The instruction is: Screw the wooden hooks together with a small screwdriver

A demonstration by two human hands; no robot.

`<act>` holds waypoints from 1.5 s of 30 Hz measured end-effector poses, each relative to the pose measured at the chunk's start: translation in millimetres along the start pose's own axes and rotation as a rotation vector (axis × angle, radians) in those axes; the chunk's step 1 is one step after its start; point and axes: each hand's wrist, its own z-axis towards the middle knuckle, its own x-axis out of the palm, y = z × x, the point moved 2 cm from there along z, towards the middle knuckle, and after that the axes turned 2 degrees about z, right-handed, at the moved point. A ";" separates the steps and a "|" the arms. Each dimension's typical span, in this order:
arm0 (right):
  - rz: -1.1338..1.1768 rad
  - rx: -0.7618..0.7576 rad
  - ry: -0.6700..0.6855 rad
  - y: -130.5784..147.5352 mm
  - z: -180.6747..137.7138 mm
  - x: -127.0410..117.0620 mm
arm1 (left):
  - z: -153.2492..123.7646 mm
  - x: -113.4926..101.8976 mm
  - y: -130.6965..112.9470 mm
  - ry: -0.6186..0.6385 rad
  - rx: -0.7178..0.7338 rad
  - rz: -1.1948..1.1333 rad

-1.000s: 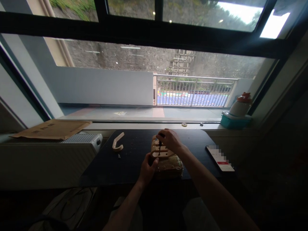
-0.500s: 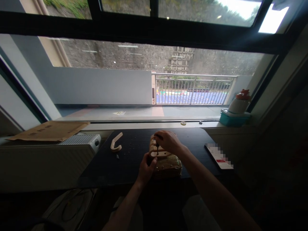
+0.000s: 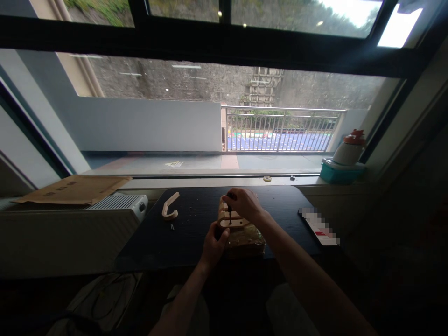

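Observation:
My right hand (image 3: 243,203) is closed around the dark handle of a screwdriver (image 3: 230,215). The shaft points down, its tip at a hole in a pale wooden piece (image 3: 233,224). My left hand (image 3: 214,243) grips the near left end of that wooden piece, thumb on top. Beneath it lies a block wrapped in shiny tape (image 3: 247,241), brown and box-shaped. A separate hook-shaped wooden piece (image 3: 170,206) rests to the left on the dark table (image 3: 157,252). Two small screws (image 3: 172,227) lie just below that hook. My right hand hides part of the wooden piece.
A phone-like flat white item (image 3: 320,227) lies at the table's right edge. On the windowsill stand a teal box (image 3: 341,172) with a white bottle (image 3: 347,153) on it, and a roll of tape (image 3: 267,179). A brown envelope (image 3: 73,189) rests on the radiator (image 3: 119,203) at left.
My right hand has shifted very slightly with the screwdriver, which stays upright at the same hole. My left hand keeps its hold; the view has moved a little.

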 end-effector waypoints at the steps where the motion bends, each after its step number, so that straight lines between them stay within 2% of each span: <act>1: -0.003 -0.003 0.006 1.1 0.0 -0.9 | 0.1 0.0 -0.4 0.002 -0.003 0.002; 6: 0.017 -0.110 0.080 4.8 -2.0 -8.8 | 0.3 -0.3 -2.3 0.002 -0.009 -0.014; 10: 0.029 -0.136 0.157 4.0 -5.6 -12.2 | 0.2 -0.3 -1.9 0.006 -0.013 -0.011; 26: -0.050 -0.091 0.122 2.3 -0.7 -9.5 | 0.6 -0.1 0.6 -0.024 0.019 0.002; 35: -0.100 -0.184 0.189 7.0 -3.2 -25.9 | 0.6 -0.3 -0.1 -0.013 0.038 -0.015; 45: -0.078 -0.149 0.159 12.5 2.8 -17.0 | 0.2 -0.1 0.6 -0.016 0.018 -0.020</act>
